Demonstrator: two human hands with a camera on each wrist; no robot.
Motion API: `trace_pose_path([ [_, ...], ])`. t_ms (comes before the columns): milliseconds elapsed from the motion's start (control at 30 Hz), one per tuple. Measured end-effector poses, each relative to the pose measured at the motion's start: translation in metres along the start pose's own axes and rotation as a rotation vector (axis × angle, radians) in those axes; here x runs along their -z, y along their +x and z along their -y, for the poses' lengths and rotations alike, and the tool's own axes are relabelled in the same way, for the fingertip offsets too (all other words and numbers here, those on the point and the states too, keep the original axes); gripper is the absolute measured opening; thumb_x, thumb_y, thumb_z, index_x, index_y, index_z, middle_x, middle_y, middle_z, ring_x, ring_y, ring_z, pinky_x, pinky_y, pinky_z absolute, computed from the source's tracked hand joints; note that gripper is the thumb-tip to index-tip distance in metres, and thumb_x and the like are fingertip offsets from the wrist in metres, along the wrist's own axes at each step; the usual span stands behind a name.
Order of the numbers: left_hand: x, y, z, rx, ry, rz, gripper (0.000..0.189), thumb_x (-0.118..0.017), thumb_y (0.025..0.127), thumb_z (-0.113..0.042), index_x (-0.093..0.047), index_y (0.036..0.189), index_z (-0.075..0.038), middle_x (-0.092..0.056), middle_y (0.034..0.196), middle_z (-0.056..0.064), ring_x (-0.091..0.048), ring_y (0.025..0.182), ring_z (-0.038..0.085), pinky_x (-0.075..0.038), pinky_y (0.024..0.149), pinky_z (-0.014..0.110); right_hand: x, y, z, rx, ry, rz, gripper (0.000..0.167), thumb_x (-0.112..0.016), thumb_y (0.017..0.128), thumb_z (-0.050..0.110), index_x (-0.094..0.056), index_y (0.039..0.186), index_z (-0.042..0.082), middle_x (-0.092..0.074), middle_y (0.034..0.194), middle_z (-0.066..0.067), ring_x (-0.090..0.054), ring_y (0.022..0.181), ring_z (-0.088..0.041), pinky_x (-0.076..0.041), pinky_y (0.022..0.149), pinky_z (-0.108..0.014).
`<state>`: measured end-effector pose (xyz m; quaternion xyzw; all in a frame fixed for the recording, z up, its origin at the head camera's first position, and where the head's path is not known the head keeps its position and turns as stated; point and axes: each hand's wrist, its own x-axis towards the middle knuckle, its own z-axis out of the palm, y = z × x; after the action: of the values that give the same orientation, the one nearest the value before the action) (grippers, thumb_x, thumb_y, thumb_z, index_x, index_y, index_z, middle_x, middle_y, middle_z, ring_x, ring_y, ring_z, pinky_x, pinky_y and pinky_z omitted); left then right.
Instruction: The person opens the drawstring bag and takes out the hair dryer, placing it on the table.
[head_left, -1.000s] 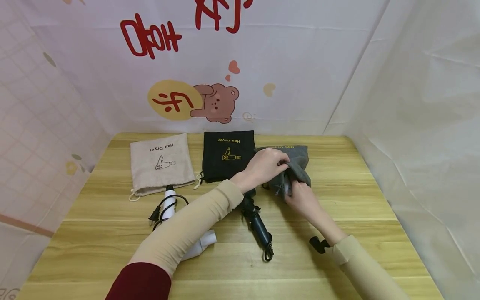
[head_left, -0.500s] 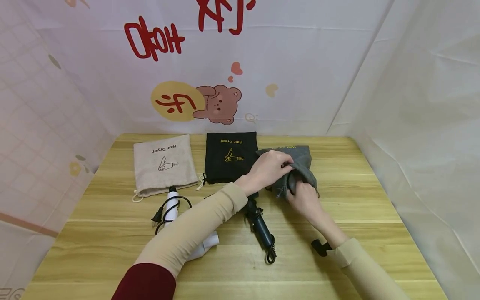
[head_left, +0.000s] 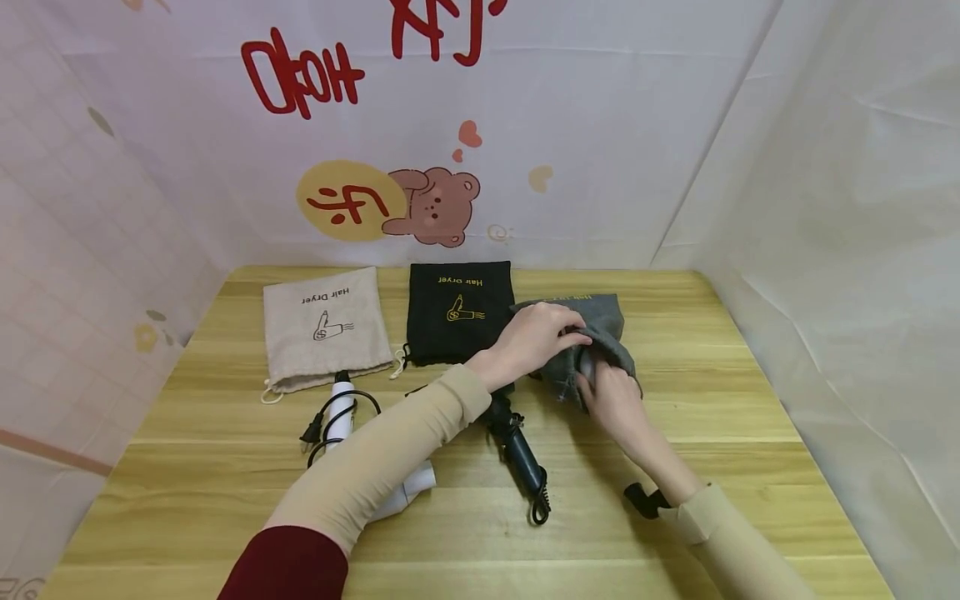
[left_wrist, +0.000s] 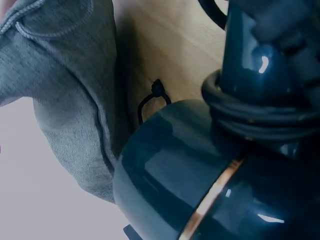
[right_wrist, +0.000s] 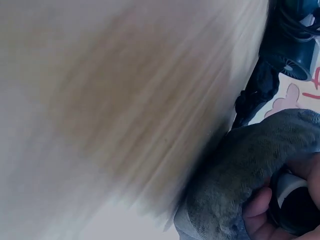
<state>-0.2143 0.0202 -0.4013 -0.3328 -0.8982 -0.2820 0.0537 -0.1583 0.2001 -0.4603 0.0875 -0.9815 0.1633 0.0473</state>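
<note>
My left hand (head_left: 534,335) pinches the rim of a grey drawstring bag (head_left: 603,312) that lies bunched on the table. In the bag's mouth, my right hand (head_left: 617,400) grips what looks like a hair dryer (head_left: 588,365). Only a pale bit of it shows in the head view. The right wrist view has its round black end (right_wrist: 300,207) with a pale band, fingers (right_wrist: 257,210) curled round it; the rest is hidden in the cloth. Beneath my left forearm lies a dark green hair dryer (left_wrist: 165,155) with its cord wound around the handle (head_left: 522,454).
A white hair dryer (head_left: 341,410) with a black cord lies to the left, partly under my left sleeve. Along the back are a beige bag (head_left: 322,329) and a black bag (head_left: 459,312), both flat. A small black object (head_left: 645,500) sits by my right wrist.
Both hands have shifted slightly right with the bag's mouth. The grey cloth now reaches further around my right fingers. The other bags and hair dryers stay put.
</note>
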Motion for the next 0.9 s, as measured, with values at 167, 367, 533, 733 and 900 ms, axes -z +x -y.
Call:
trace_pose_path([
  [167,-0.001,0.0,0.001,0.019,0.02,0.01,0.024,-0.067,0.101,-0.036,-0.08,0.111,-0.019,-0.08,0.104,-0.001,-0.073,0.09,0.012,-0.058,0.076,0.022,0.003,-0.006,0.001,0.018,-0.017,-0.032,0.033,-0.069,0.1,0.016,-0.062,0.112,-0.014,-0.071,0.088,-0.035,-0.071,0.078,-0.054,-0.054,0.06,-0.062],
  [367,-0.002,0.0,0.001,0.024,0.003,0.017,0.022,-0.068,0.102,-0.034,-0.08,0.111,-0.018,-0.079,0.102,0.0,-0.072,0.088,0.012,-0.056,0.073,0.022,0.005,-0.008,-0.002,0.054,0.029,-0.057,0.034,-0.07,0.099,0.012,-0.06,0.117,-0.015,-0.07,0.091,-0.035,-0.071,0.081,-0.052,-0.056,0.065,-0.061],
  [533,-0.001,-0.001,0.002,0.012,0.001,0.03,0.024,-0.066,0.103,-0.035,-0.08,0.111,-0.018,-0.08,0.104,-0.001,-0.073,0.089,0.012,-0.058,0.075,0.022,0.0,-0.004,-0.005,0.026,0.049,-0.014,0.043,-0.068,0.1,0.015,-0.057,0.128,-0.017,-0.069,0.101,-0.039,-0.07,0.091,-0.056,-0.058,0.075,-0.065],
  [733,-0.001,-0.002,0.002,0.001,-0.001,0.02,0.024,-0.067,0.103,-0.034,-0.08,0.111,-0.017,-0.081,0.105,0.0,-0.074,0.091,0.013,-0.059,0.077,0.023,-0.008,0.004,-0.011,-0.065,0.132,0.109,0.048,-0.064,0.102,0.016,-0.05,0.133,-0.017,-0.069,0.108,-0.041,-0.071,0.099,-0.056,-0.058,0.079,-0.063],
  [900,-0.002,-0.003,0.003,-0.003,0.004,0.025,0.023,-0.067,0.102,-0.034,-0.08,0.111,-0.017,-0.081,0.105,0.0,-0.074,0.091,0.014,-0.059,0.077,0.023,-0.012,0.009,-0.016,-0.111,0.159,0.188,0.058,-0.063,0.101,0.012,-0.04,0.147,-0.015,-0.068,0.118,-0.042,-0.069,0.109,-0.056,-0.058,0.087,-0.063],
])
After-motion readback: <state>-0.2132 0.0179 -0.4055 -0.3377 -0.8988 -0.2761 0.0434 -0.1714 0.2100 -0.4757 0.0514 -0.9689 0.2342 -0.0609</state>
